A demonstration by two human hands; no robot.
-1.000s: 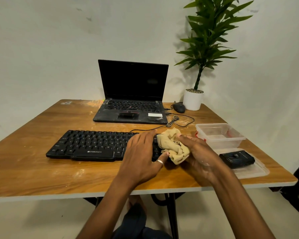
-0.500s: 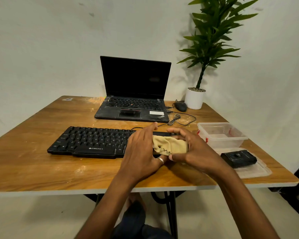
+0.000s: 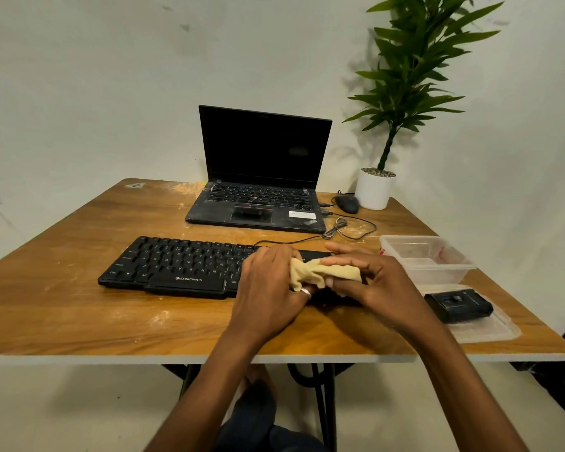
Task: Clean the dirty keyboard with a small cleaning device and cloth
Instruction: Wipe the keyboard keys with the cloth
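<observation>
Fingers of the right hand pinch the bunched yellow cloth against the thumb, and the left hand curls round its other end. Both are just right of the frame's centre, over the right end of the black keyboard. At lower right the small black cleaning device lies on a clear plastic lid — well apart from the hands — on the wooden table.
</observation>
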